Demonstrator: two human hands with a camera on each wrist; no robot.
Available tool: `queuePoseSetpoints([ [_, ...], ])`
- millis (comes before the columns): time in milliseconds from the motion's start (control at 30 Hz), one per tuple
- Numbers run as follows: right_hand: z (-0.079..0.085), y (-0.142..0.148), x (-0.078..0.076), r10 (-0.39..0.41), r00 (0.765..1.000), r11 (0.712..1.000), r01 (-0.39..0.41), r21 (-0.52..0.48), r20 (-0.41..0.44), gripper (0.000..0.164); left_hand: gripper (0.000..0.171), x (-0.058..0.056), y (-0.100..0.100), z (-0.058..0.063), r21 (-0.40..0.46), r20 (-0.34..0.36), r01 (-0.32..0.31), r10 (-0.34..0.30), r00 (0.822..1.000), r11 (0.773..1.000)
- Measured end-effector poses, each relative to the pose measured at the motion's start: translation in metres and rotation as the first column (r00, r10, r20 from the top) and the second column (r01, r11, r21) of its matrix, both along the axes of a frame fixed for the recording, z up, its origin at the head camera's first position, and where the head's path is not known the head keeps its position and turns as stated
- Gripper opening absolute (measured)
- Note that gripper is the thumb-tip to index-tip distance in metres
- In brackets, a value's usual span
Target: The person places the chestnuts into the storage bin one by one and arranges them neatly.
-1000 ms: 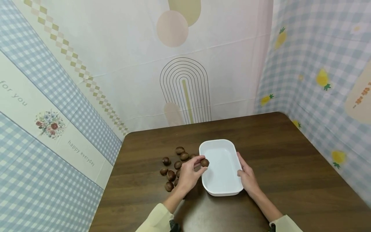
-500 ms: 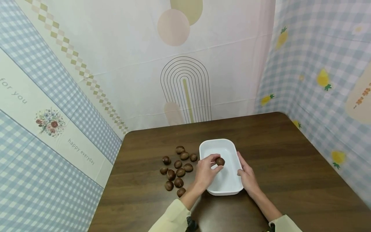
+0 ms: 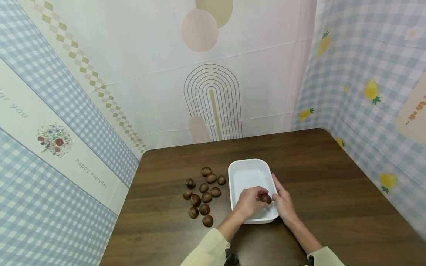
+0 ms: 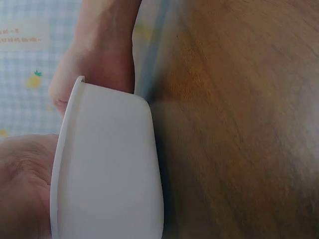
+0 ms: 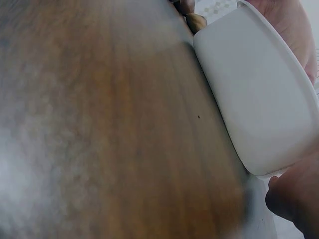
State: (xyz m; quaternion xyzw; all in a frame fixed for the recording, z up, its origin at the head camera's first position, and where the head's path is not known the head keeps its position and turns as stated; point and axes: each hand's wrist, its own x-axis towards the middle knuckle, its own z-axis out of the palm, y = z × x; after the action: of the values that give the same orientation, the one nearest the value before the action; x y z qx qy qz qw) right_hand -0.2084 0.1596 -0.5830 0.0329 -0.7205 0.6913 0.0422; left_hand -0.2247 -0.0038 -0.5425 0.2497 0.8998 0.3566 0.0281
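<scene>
My left hand (image 3: 250, 202) reaches over the white rectangular dish (image 3: 238, 176) and pinches a round brown nut (image 3: 266, 199) between thumb and fingers, low over the dish's right front part. Whether that nut touches the bottom cannot be told. At the dish's right side my right hand (image 3: 285, 207) grips the wall, thumb at the rim. In the left wrist view the dish's outer wall (image 4: 107, 159) hides the pinched nut. The right wrist view likewise shows only the outside of the dish (image 5: 259, 94) between both hands.
Several brown nuts (image 3: 206, 197) lie loose on the dark wooden table (image 3: 159, 236), left of the dish. A few more nuts (image 5: 196, 23) peek past the dish in the right wrist view. Patterned cloth (image 3: 149, 92) hangs behind the table and at both sides.
My left hand has carried the nut from the dish's left rim rightward and nearer, across the dish, toward my right hand. My right hand and the dish have stayed put.
</scene>
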Motion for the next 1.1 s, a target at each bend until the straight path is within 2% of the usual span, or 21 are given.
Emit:
queuePoseSetpoints([
  [300,-0.0006,-0.0002,0.0001,-0.022,1.000,1.000,0.022,0.002,0.002,0.086,0.035,-0.0030,0.0031,-0.0022,-0.037,0.069,0.092,-0.090,0.994,0.995],
  [567,0.0003,-0.0014,-0.0012,-0.032,0.999,0.999,0.032,-0.007,0.036,0.087,0.037,-0.0030,0.0019,-0.0021,-0.112,0.074,0.158,-0.150,0.986,0.981],
  [833,0.0001,-0.0023,-0.0004,-0.031,0.998,0.999,0.032,-0.007,0.049,0.090,0.034,-0.0015,0.0012,-0.0020,-0.151,0.104,0.208,-0.194,0.975,0.966],
  [1100,0.0008,-0.0035,-0.0005,-0.022,0.999,1.000,0.022,-0.011,0.037,0.090,0.031,-0.0003,-0.0027,0.0027,-0.142,0.170,0.240,-0.215,0.962,0.960],
])
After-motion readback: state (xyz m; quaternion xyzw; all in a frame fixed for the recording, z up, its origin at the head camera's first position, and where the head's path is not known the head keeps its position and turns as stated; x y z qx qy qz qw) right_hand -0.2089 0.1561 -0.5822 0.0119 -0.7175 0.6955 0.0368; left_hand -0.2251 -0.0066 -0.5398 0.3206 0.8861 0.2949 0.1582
